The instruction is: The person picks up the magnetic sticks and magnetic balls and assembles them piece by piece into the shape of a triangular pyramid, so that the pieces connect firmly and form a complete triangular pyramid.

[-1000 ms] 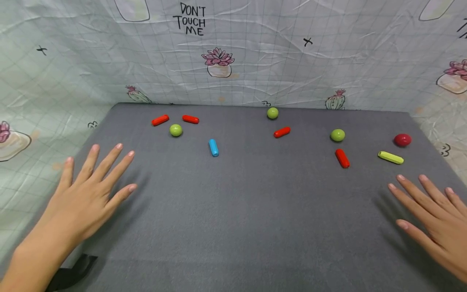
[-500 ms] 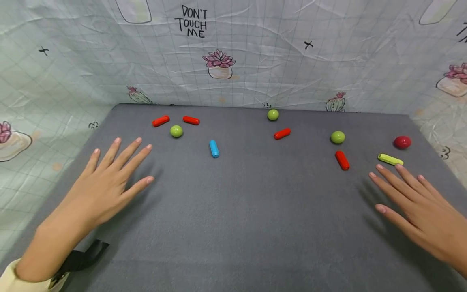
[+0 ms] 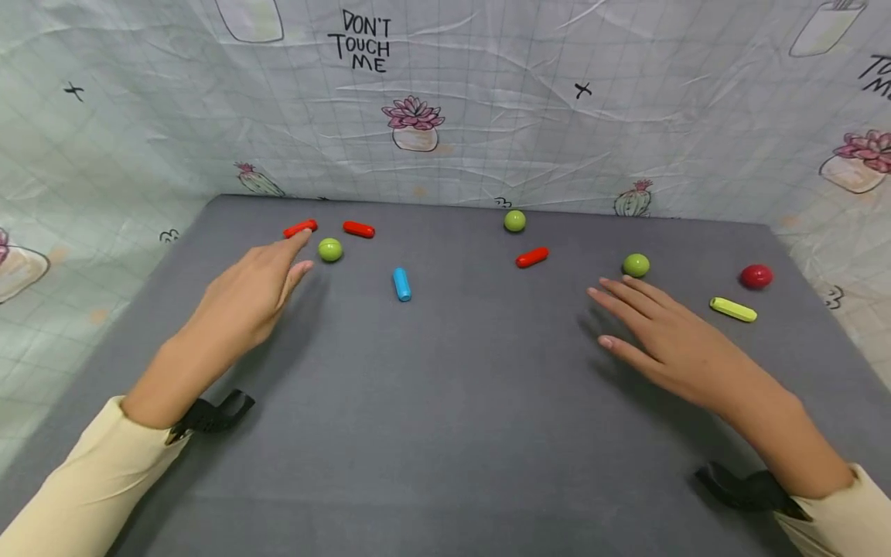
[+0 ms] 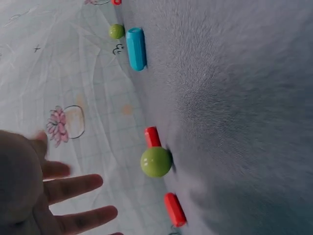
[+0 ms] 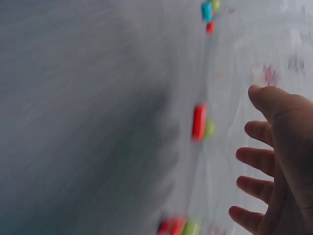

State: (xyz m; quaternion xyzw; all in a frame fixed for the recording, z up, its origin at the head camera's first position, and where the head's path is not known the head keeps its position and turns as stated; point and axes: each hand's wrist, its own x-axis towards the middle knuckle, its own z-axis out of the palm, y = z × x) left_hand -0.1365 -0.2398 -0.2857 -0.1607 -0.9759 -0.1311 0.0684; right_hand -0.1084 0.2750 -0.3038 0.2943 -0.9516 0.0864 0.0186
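Note:
My left hand hovers over the back left of the grey table, fingers loosely extended and holding nothing. Its fingertips overlap a short red rod in the head view; the left wrist view shows them apart from the pieces. Just right of them are a shiny green ball and a second red rod. A blue faceted rod lies further right. Palm down and fingers relaxed, my empty right hand hangs in front of another green ball. It hides the red rod seen there earlier.
Near the back middle are a green ball and a red rod. A yellow-green rod and a red ball lie at the right. A printed cloth rises along the table's back and sides.
My left hand has moved forward and right toward the back-left pieces, its fingers drawing closer together. My right hand has swept left and forward, covering a red rod. The pieces in sight stay put.

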